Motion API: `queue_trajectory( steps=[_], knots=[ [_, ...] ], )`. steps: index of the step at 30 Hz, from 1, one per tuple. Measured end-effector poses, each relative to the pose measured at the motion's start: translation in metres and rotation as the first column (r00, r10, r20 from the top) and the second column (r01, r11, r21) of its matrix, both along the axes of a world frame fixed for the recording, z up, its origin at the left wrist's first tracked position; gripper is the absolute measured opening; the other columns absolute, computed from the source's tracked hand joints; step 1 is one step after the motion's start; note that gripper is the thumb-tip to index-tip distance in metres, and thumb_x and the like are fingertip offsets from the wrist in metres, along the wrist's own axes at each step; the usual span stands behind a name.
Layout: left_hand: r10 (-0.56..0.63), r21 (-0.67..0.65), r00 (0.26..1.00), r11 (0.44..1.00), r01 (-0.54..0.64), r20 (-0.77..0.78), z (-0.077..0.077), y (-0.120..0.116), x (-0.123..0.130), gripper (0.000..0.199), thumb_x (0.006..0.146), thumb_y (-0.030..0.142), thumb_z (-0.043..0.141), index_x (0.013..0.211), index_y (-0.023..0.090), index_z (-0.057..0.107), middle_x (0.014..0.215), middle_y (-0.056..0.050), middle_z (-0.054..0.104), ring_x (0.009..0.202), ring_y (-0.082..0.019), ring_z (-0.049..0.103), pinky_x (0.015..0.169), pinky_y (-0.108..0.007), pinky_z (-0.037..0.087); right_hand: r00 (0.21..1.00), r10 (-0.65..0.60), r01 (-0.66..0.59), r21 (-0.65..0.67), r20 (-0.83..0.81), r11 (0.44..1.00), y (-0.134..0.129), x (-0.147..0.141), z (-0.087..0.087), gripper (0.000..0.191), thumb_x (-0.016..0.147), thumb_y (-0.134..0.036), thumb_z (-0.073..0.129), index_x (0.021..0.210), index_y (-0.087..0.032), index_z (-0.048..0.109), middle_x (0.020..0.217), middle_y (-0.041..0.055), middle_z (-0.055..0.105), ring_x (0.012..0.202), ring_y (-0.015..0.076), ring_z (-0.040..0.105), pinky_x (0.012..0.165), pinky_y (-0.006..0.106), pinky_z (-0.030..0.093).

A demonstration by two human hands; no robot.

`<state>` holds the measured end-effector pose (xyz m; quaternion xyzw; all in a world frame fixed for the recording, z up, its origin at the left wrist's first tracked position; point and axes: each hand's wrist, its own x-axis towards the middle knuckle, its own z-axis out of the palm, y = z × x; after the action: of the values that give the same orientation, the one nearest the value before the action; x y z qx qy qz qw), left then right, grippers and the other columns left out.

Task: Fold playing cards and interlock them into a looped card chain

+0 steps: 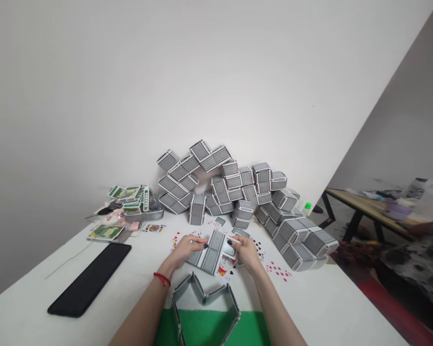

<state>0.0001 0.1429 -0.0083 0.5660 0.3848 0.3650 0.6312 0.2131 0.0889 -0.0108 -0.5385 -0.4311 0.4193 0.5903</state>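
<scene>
My left hand [185, 251] is closed on the left side of a piece made of grey-backed playing cards [214, 251], thumb on top. At its right, my right hand [246, 251] pinches a small flap or card end of what looks like the same piece, just above the table. Loose playing cards [278, 272], some face up, lie under and around both hands. Nearer to me, between my forearms, stands an open heart-shaped frame of joined cards [234, 307]. It rests partly on a green mat [202, 322]. The fingers under the held piece are hidden.
Many folded card blocks [250, 190] are piled along the wall, and more blocks [299, 240] run down the right side. Card boxes [132, 194] stack at the back left. A black phone-like slab [90, 281] lies at left. A person in patterned clothing [411, 264] is at right.
</scene>
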Motion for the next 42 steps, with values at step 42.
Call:
queue_trajectory(
  steps=[42],
  knots=[
    [-0.254, -0.156, 0.966, 0.953, 0.26, 0.055, 0.006, 0.001, -0.013, 0.028, 0.062, 0.038, 0.068, 0.07, 0.011, 0.063, 0.056, 0.0, 0.058, 0.049, -0.008, 0.049, 0.048, -0.018, 0.035, 1.0, 0.013, -0.014, -0.177, -0.008, 0.984, 0.001, -0.021, -0.006, 0.019, 0.052, -0.03, 0.064, 0.051, -0.019, 0.048, 0.038, -0.0067, 0.048, 0.036, 0.0139, 0.054, 0.039, 0.025, 0.046]
  ],
)
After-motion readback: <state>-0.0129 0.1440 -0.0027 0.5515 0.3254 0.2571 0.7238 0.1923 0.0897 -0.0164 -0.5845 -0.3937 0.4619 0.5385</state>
